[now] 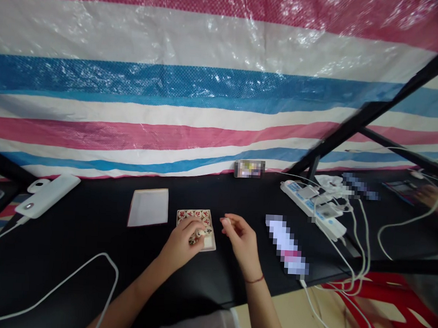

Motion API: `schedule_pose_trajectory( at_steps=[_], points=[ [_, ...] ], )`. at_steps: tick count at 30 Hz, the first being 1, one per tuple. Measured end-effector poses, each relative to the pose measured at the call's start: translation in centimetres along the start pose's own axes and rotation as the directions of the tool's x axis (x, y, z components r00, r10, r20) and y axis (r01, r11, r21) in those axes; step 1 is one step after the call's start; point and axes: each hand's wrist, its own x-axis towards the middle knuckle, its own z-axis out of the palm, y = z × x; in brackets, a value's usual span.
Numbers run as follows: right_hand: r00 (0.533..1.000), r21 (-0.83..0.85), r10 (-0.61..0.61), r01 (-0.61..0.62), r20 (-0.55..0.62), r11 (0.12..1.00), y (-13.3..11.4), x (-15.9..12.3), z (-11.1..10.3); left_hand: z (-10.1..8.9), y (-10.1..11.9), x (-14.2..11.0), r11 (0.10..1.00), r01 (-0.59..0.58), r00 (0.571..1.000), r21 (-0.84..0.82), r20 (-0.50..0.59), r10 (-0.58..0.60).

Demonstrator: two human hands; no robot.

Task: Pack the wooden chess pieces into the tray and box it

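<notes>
A small square box of round Chinese chess pieces sits on the black table; red-marked pieces line its far side and dark-marked ones lie nearer. My left hand reaches over the box's left part, thumb and fingers closed around a Chinese chess piece. The pieces beneath that hand are partly hidden. Just right of the box, my right hand is raised with fingers curled and thumb pressed to the index finger. Whatever is in that pinch is too small to make out.
A shallow white-lined lid lies left of the box. A phone on a cable and a loaded power strip are to the right. A white device with a cable is far left. Another person's hand shows far right.
</notes>
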Motion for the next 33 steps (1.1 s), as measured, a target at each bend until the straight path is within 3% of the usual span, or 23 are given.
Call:
schedule_pose_trajectory(
  at_steps=[4, 9, 16, 24, 30, 33],
  points=[
    [0.998, -0.021, 0.005, -0.006, -0.057, 1.000, 0.1, 0.0, -0.9, 0.8, -0.2, -0.2, 0.983, -0.120, 0.983, 0.138, 0.152, 0.098],
    [0.999, -0.027, 0.012, -0.013, -0.038, 1.000, 0.7, -0.5, -0.9, 1.9, -0.5, -0.5, 0.928, -0.200, 0.971, 0.315, 0.191, 0.145],
    [0.999, 0.003, 0.052, -0.052, -0.013, 0.999, 1.8, -0.7, -0.6, 1.7, -1.0, -0.2, 0.901, -0.238, 0.948, 0.363, 0.287, 0.134],
    [1.000, -0.046, 0.006, -0.006, 0.005, 0.999, 2.1, -0.9, -0.4, 2.6, -0.2, 0.1, 0.892, -0.144, 0.962, 0.428, 0.272, 0.025],
    [1.000, -0.063, 0.001, -0.001, 0.008, 0.998, 2.4, -1.0, -0.5, 2.5, -0.4, -0.2, 0.843, -0.267, 0.947, 0.467, 0.291, 0.139],
    [0.999, -0.081, 0.007, -0.004, 0.038, 0.997, 2.7, -1.1, -0.5, 2.6, -0.6, -0.3, 0.822, -0.271, 0.949, 0.502, 0.284, 0.139]
  ],
)
